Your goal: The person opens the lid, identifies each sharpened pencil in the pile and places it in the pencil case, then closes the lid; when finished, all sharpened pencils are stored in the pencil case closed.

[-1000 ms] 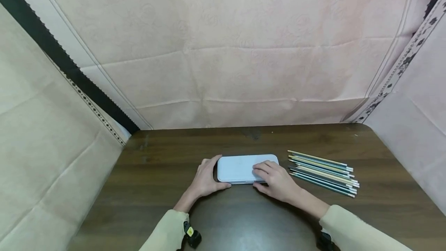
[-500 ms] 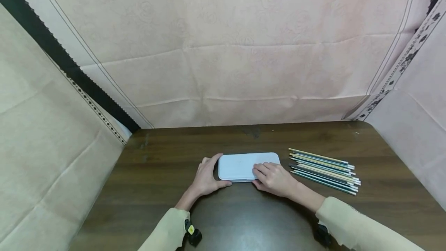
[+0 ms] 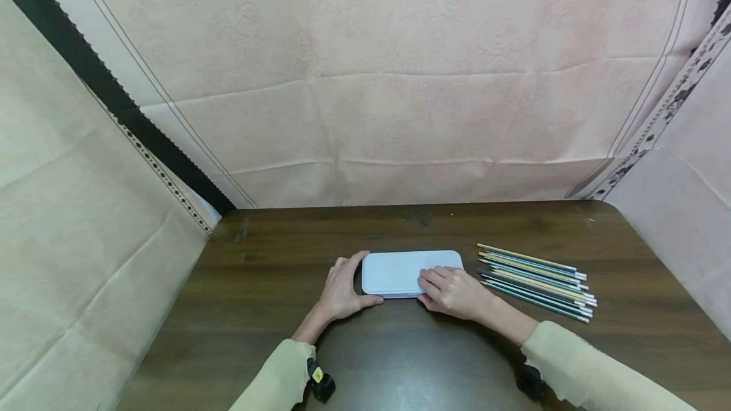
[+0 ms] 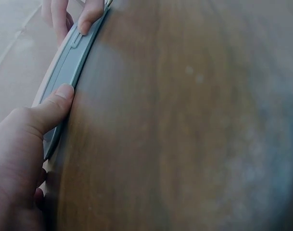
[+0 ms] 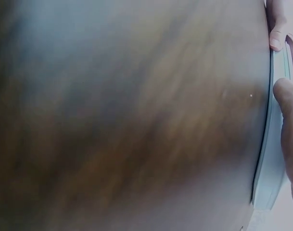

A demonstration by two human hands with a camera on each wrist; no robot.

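Note:
A flat white pencil case [image 3: 394, 271] with rounded corners lies closed on the table. My left hand [image 3: 342, 290] grips its left end, with the thumb along the front side and the fingers round the far left corner. On the right half, my right hand [image 3: 451, 293] has curled fingers on the lid and its thumb at the front side. The left wrist view shows a small recessed catch on the front side of the case [image 4: 64, 62], near the right thumb. In the right wrist view the right thumb [image 5: 283, 94] touches that side. My right hand covers the case's near right corner.
Several long pencils [image 3: 537, 281] in dark, teal and yellowish tones lie in a loose bundle just right of the case. The wooden table [image 3: 274, 240] meets a pale cloth backdrop [image 3: 400, 113] behind and at both sides.
The fingers of my right hand have drawn slightly closer together at the front edge of the case. The left hand keeps its grip, and the head view has shifted a little.

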